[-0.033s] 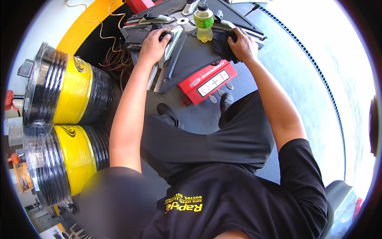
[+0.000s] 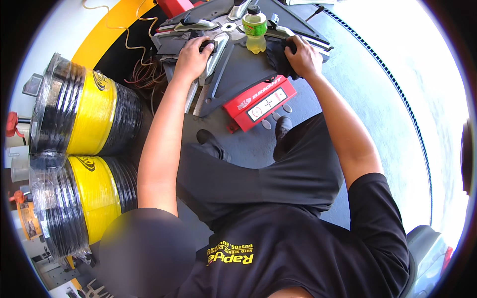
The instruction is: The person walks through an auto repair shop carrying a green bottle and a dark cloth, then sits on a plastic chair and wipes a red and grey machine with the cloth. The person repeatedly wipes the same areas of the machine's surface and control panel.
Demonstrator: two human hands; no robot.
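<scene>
A tire changer's dark turntable [image 2: 238, 67] lies in front of me, with metal clamp arms across it. My left hand [image 2: 193, 58] is closed around a black-covered clamp jaw [image 2: 207, 45] on its left side. Over on the right side, my right hand [image 2: 304, 58] curls around another black clamp jaw [image 2: 291, 47]. Crumpled black cloth [image 2: 279, 58] hangs beside that hand, and a dark cloth-like piece [image 2: 174, 45] lies left of my left hand. Between the hands, a clear bottle [image 2: 256, 32] with a green label, black cap and yellowish liquid stands upright on the turntable.
Below the turntable, a red machine base [image 2: 238, 111] juts toward my feet, with oval pedals [image 2: 267, 124] at its right. Plastic-wrapped tires with yellow bands [image 2: 92, 114] stand stacked at left. Hoses [image 2: 144, 74] trail behind them. A floor grate [image 2: 387, 72] curves along the right.
</scene>
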